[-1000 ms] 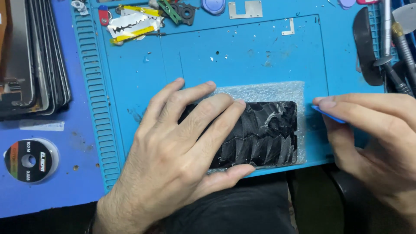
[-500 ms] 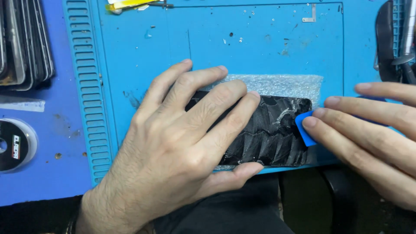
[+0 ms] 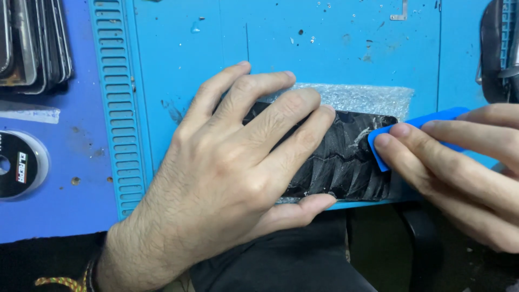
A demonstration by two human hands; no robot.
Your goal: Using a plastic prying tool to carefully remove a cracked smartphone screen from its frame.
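- The black phone [image 3: 346, 162], its surface rippled and scuffed, is lying flat on a strip of bubble wrap [image 3: 373, 98] at the near edge of the light blue work mat [image 3: 303, 48].
- The left hand [image 3: 232, 178] is pressing down on the phone with fingers spread, thumb hooking along its near edge.
- The right hand [image 3: 465, 167] is pinching a blue plastic pry card [image 3: 427, 121], holding its corner against the phone's right end.
- A ribbed rail [image 3: 116, 108] is running along the mat's left side.
- A stack of dark phone frames [image 3: 32, 43] and a round black tape roll [image 3: 19, 165] are sitting on the darker blue surface further left.
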